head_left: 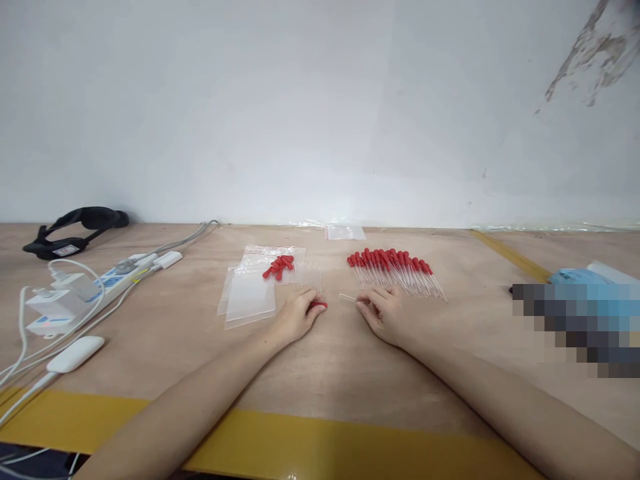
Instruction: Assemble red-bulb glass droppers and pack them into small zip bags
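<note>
My left hand [300, 313] pinches a red rubber dropper bulb [319, 305], its end poking out past the thumb. Across a small gap, my right hand [383, 310] grips a thin clear dropper tube [347, 297] that points left toward the bulb. Beyond the left hand lie a small heap of loose red bulbs [279, 267] and a row of bare clear tubes [309, 273], partly hidden by the fingers. Past my right hand, many droppers with red bulbs fitted [393, 263] lie side by side, bulbs toward the wall.
Clear zip bags [250, 303] lie under and beside the loose bulbs; another small bag [345, 233] is by the wall. At left are a power strip [113, 280] with cables, a white adapter [76, 354] and a black headset strap [75, 232]. A blue item [585, 277] sits at right.
</note>
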### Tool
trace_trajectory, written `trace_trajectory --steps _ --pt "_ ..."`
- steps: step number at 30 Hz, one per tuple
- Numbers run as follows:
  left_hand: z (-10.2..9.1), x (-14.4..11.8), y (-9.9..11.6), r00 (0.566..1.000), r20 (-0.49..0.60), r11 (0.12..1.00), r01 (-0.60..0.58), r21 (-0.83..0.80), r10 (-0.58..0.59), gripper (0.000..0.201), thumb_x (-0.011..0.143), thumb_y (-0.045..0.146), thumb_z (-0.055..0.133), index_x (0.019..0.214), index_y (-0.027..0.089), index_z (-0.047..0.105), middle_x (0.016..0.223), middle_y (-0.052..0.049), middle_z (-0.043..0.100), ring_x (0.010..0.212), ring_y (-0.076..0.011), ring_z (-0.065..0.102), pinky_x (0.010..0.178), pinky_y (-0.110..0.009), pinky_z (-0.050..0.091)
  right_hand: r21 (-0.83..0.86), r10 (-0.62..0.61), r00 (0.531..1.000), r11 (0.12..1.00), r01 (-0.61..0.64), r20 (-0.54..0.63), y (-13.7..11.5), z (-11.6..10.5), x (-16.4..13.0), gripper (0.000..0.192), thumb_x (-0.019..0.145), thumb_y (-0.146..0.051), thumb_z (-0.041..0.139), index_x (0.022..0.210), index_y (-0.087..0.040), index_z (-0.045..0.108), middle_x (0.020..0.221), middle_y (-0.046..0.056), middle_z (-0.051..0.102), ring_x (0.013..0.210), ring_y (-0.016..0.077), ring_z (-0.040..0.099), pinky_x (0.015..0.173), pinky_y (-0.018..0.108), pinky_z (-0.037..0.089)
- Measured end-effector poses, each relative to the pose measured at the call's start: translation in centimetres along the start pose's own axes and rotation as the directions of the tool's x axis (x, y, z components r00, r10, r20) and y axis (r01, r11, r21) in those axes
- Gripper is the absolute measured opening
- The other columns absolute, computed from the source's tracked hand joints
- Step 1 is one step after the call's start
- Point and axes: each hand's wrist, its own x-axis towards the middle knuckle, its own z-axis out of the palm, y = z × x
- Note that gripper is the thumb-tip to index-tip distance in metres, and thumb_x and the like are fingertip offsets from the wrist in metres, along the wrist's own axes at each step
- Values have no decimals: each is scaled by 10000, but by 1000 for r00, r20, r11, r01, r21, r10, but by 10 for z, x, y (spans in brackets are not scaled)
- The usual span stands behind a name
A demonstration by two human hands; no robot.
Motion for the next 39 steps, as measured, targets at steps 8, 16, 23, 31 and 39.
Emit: trace_trajectory --steps 8,16,23,31,39 --pt "8 -2 7 996 -22 957 81 -279 -91 115 831 275 471 866 175 515 806 -16 599 721 -136 556 662 -255 433 97 -6 999 995 3 33 -15 2 2 191 840 -249 419 838 -181 597 767 32 632 638 122 522 718 290 316" --pt "11 -2 6 996 12 900 82 -427 -85 140 795 275 535 879 167 508 842 -32 604 776 -143 570 701 -264 455 105 14 997 994 -22 74 -18 -2 2 208 846 -270 417 838 -193 610 701 20 622 626 124 516 679 287 318" --pt "8 -2 10 995 1 935 97 -341 -103 143 781 295 545 811 157 567 758 -11 609 655 -121 539 617 -239 438 139 -33 995 990 19 99 -13 6 0 199 850 -286 431 836 -207 613 678 1 614 634 119 515 688 278 327" --pt "5 -5 8 996 55 936 87 -340 -73 175 780 318 543 819 153 584 716 -6 605 608 -108 523 569 -217 421 248 -31 983 969 -16 182 -9 1 2 152 837 -270 474 797 -219 611 701 -25 625 655 110 515 729 278 336" --pt "5 -9 9 987 160 934 76 -348 -20 193 771 335 562 830 156 603 738 -13 622 650 -119 546 589 -223 436 225 -77 962 974 17 261 -1 -8 5 190 838 -296 469 836 -252 654 667 -12 632 641 129 509 713 304 328"
